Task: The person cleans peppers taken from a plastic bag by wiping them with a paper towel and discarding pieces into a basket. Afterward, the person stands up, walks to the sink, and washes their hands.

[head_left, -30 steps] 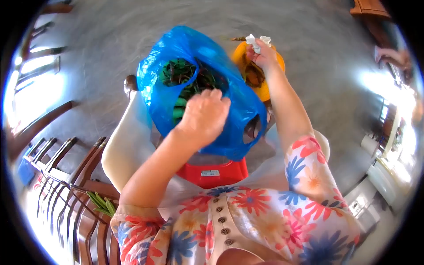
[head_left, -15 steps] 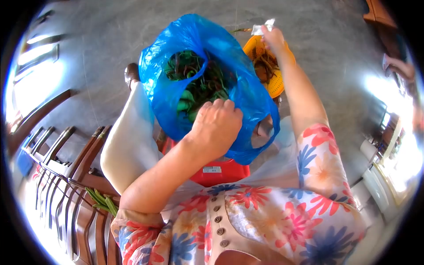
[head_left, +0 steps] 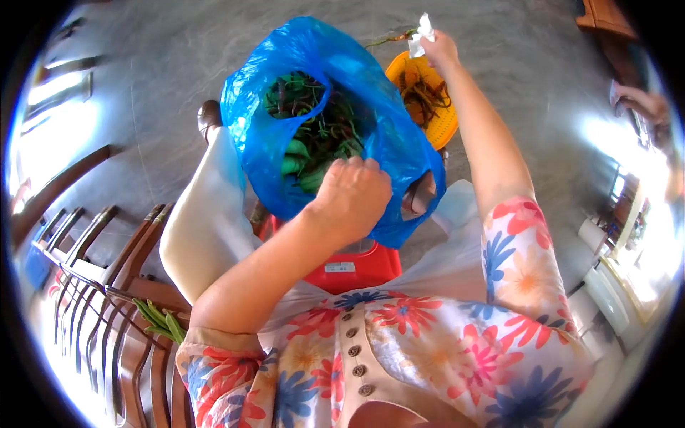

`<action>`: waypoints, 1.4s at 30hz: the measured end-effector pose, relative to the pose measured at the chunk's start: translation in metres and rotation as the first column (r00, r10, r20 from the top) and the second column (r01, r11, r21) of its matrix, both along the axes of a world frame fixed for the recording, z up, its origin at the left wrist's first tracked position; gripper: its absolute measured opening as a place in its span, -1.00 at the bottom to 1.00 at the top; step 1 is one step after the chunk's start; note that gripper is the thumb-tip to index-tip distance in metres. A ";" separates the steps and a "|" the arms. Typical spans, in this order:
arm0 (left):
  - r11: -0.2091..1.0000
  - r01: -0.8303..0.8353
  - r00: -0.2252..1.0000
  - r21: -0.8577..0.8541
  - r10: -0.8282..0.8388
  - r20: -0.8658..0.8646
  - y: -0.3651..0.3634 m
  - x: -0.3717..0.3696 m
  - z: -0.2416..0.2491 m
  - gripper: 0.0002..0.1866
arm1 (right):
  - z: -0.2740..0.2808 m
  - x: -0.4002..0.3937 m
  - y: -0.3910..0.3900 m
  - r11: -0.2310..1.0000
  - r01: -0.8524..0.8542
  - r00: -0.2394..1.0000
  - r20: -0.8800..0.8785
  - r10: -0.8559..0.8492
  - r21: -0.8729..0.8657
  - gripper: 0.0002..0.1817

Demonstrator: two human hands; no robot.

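Note:
A blue plastic bag [head_left: 260, 64] stands open between my legs, with dark stems and green leaves [head_left: 325, 132] inside. My left hand [head_left: 353, 192] is closed at the bag's near edge, apparently gripping the plastic; its fingertips are hidden. Stretched out to the far right, my right hand [head_left: 439, 51] is closed on a crumpled white piece [head_left: 421, 34], maybe tissue or plastic. A thin brownish stem [head_left: 389, 40] pokes out to the left of it. Just below that hand sits a yellow basket [head_left: 444, 130] holding brown, stringy plant pieces [head_left: 421, 96].
Under the bag is a red plastic object [head_left: 367, 267] with a white label. Wooden chair parts [head_left: 135, 250] fill the left side, with long green pods or stalks [head_left: 163, 321] on them. Grey floor [head_left: 171, 93] surrounds the bag. Another person's limb [head_left: 642, 103] shows at far right.
My right hand has moved slightly up and left with the white piece, which now stands more upright, and more of the stem shows. My left hand stays at the bag's edge.

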State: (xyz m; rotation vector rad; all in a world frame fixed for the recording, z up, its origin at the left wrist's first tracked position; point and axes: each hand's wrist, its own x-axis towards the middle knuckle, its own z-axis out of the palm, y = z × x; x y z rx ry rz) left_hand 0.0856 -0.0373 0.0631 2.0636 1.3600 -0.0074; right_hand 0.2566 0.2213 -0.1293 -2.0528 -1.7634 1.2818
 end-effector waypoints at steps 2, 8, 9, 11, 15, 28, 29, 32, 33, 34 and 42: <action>1.000 0.005 1.000 -0.018 -0.005 0.000 0.002 0.000 0.003 -0.90 | 0.010 -0.008 -0.005 1.000 -0.006 0.999 0.048 0.006 -0.006 -0.60; 0.999 -0.006 1.000 -0.048 0.006 0.005 0.003 -0.004 0.005 -0.87 | -0.004 -0.008 -0.010 0.945 -0.325 0.918 0.233 0.321 -0.024 -0.63; 0.999 -0.005 1.000 -0.046 0.005 0.007 0.004 -0.005 0.006 -0.87 | -0.006 -0.007 -0.008 0.955 -0.294 0.938 0.183 0.296 -0.037 -0.65; 0.999 -0.003 1.000 -0.041 0.004 0.012 0.003 -0.005 0.008 -0.87 | -0.010 -0.003 0.002 0.970 -0.232 0.968 0.085 0.238 -0.069 -0.67; 0.992 0.040 0.998 -0.116 -0.044 -0.035 0.000 -0.006 0.008 -0.88 | 0.030 -0.011 0.015 0.962 -0.180 0.888 -0.454 0.068 -0.207 -0.59; 0.929 0.183 0.980 -0.321 -0.199 -0.017 -0.016 0.008 0.007 -0.88 | 0.018 -0.124 -0.180 0.281 -0.933 0.295 -0.028 0.955 -0.226 -0.76; 0.923 0.194 0.977 -0.334 -0.214 -0.024 -0.015 0.007 0.007 -0.88 | -0.021 -0.124 -0.193 0.389 -0.920 0.390 -0.026 0.920 -0.053 -0.78; 0.936 0.184 0.979 -0.299 -0.203 -0.035 -0.016 0.009 0.008 -0.89 | -0.031 -0.127 -0.213 0.689 -0.723 0.691 -0.049 0.722 -0.041 -0.74; 0.933 0.187 0.978 -0.307 -0.206 -0.032 -0.015 0.008 0.010 -0.88 | -0.036 -0.127 -0.214 0.649 -0.761 0.649 -0.016 0.761 -0.013 -0.73; 0.930 0.190 0.978 -0.315 -0.209 -0.029 -0.015 0.009 0.013 -0.88 | -0.039 -0.124 -0.213 0.604 -0.797 0.604 0.019 0.797 0.014 -0.72; 0.928 0.217 0.973 -0.303 -0.232 -0.014 -0.008 0.005 0.018 -0.89 | 0.076 -0.080 -0.150 0.700 -0.513 0.818 -0.530 0.224 -0.496 -0.78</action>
